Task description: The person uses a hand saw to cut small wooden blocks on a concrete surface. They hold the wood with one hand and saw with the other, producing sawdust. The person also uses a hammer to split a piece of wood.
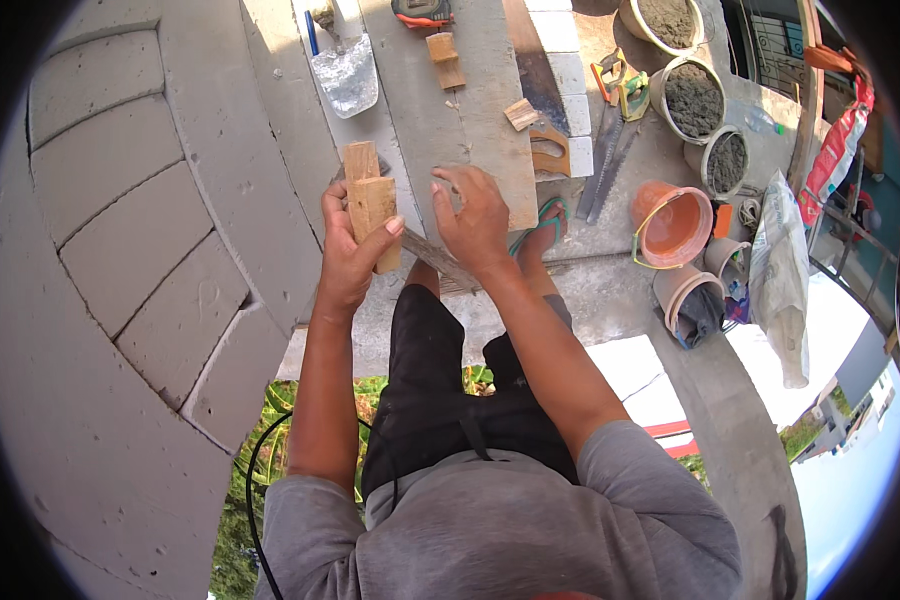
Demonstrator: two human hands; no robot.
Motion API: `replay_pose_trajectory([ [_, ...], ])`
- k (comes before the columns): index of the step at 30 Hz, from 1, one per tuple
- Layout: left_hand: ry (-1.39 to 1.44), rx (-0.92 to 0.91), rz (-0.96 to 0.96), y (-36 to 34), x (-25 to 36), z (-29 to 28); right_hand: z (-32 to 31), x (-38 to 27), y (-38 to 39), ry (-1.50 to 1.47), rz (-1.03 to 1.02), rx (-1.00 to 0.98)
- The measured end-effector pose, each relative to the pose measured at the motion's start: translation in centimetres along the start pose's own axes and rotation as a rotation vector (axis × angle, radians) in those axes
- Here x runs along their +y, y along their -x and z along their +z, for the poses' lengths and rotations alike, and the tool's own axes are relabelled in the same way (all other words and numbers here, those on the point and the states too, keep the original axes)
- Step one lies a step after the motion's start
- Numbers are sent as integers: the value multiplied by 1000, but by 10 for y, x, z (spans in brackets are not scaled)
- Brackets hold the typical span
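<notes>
My left hand (342, 258) is closed around a short wooden block (374, 210), with the thumb pressed on its near face. A second wood piece (360, 158) shows just beyond it, against the first; whether they are joined I cannot tell. To the right, my right hand (473, 222) is raised with bent fingers apart, and nothing shows in it. Below and between the hands runs a dark, weathered strip (435, 258), partly hidden by the right wrist. Ahead, on the grey planks (410, 110), lie a notched wooden block (445, 60) and a small wood offcut (520, 114).
A flat metal trowel (346, 80), an orange-black tape measure (422, 10) and a wooden-handled saw (550, 152) lie ahead. At right are handsaws (610, 130), mortar buckets (694, 98) and an orange bucket (673, 222). A grey block wall (130, 200) stands left.
</notes>
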State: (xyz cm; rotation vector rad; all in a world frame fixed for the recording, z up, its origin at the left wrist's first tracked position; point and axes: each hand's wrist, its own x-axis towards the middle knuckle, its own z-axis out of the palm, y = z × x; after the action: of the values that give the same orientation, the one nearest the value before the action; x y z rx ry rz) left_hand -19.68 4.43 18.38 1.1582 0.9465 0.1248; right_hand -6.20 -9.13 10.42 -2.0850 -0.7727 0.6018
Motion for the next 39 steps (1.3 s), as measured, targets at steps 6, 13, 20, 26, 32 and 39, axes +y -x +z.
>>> replay_pose_trajectory([
  [6,631,-81,-200,-10,-5,12,-56,51,-74,400,-52,256],
  [13,768,-308,-262,-17,-23,22,-99,119,-74,188,78,138],
  [20,257,-35,-210,-28,-30,70,-195,234,-25,443,315,479],
  [26,132,115,-220,-42,-63,89,-142,246,0,404,377,50],
  [32,125,229,-255,-57,-74,122,-56,248,-5,595,-64,-137],
  [39,-117,229,-355,-66,-72,124,-47,275,-34,609,-101,-256],
])
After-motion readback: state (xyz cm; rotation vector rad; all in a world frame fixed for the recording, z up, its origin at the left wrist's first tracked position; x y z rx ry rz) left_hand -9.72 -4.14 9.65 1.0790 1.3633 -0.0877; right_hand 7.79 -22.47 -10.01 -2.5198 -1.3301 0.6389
